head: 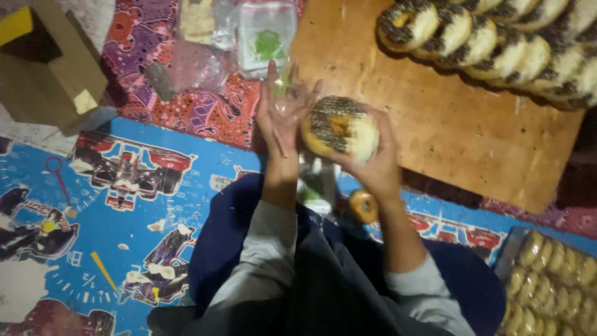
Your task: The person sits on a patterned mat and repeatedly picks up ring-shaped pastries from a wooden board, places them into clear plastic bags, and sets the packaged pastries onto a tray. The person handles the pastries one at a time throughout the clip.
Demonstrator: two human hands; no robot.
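**Between two hands, one sprinkled donut**

Between the two hands sits a round donut (339,127) with dark sprinkles on top. The right hand (373,165) grasps it from below and from the side, with the fingers curled around its edge. The left hand (280,121) stands up flat beside the donut, fingers straight and spread, palm facing it. A thin clear plastic bag (287,87) seems to lie against this open hand, but it is hard to see well. I cannot tell if the left hand touches the donut or is just beside it.

Past the right hand lies a brown wooden board (448,124). At its far end, well away from the hands, is a row of sprinkled donuts (497,43), leaning one on the next. Just past the left hand is a pile of clear plastic packs (267,34) on a red and purple patterned cloth (205,112).

Below the hands, near the wrists, a small plain donut (364,205) lies by the person's lap. Off to the right, near the right elbow, is a tray of plain golden donuts (553,283). To the left of the left arm is a blue mat with racing cars (124,211), and further off is a cardboard box (50,74).
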